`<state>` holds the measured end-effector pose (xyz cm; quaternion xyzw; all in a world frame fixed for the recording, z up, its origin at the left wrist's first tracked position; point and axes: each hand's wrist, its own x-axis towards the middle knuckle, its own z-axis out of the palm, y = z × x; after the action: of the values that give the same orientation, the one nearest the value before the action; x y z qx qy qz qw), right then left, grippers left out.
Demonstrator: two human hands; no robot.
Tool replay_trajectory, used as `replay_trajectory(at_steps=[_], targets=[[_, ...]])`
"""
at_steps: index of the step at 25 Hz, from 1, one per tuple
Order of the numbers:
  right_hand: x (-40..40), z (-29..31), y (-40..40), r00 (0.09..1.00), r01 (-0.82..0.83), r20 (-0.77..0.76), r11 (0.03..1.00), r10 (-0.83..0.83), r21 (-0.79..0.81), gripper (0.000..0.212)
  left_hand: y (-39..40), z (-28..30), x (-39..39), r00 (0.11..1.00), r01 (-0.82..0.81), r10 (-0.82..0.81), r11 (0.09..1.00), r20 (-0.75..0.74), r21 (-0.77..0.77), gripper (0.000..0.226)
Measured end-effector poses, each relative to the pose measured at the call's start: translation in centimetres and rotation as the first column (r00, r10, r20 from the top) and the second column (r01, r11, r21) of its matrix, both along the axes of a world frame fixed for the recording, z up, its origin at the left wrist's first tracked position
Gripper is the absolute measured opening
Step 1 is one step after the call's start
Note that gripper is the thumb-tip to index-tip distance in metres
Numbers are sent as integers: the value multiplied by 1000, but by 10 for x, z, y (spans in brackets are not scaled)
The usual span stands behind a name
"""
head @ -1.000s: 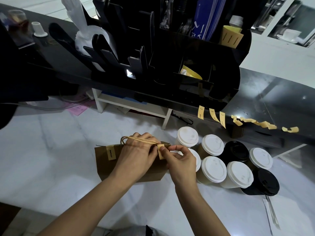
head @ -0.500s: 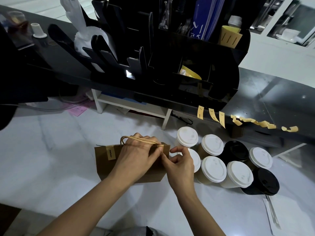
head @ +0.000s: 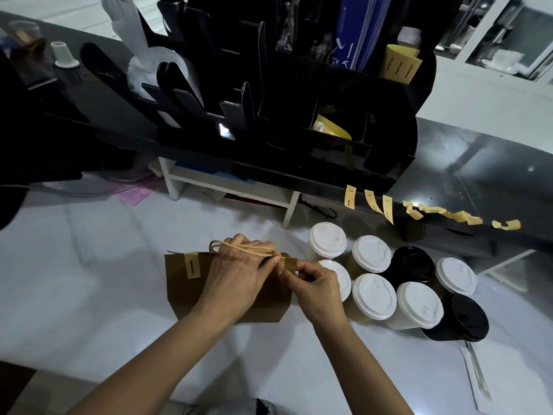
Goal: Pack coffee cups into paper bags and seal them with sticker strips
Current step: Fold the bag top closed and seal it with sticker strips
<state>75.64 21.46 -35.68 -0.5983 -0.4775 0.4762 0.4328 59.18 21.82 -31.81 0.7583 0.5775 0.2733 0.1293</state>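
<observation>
Sealing step: left hand (head: 239, 274) gripping the paper bag (head: 179, 292) top and handles, right hand (head: 314, 283) fingertips pinching a sticker strip (head: 283, 262) at the rim, just beside the left fingers. Next, probably: pressing that strip flat over the fold, 1 strip already stuck further left.

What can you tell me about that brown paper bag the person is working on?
The brown paper bag looks like plain kraft paper and stands on the white counter, left of the lidded cups. Its top is folded shut, with tan twisted handles lying across it. One yellow sticker strip with small print already seals the top near the left end. The left hand grips the top edge and handles, while the right hand pinches at the bag's top right corner.
</observation>
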Motion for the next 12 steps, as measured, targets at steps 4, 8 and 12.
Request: replay_trajectory(at_steps=[4,8,12], targets=[[-2,0,-1,999,33,15,999,-33,-17,5,0,-1,1,1000,12,-11,1000,-24,25,15],[-5,1,-5,998,61,21,998,-61,-11,8,-4,-2,-8,996,44,-38,997,84,-69,46],[-9,-1,-10,994,104,14,994,-104,26,14,-22,1,-20,1000,7,-7,981,-3,196,43]])
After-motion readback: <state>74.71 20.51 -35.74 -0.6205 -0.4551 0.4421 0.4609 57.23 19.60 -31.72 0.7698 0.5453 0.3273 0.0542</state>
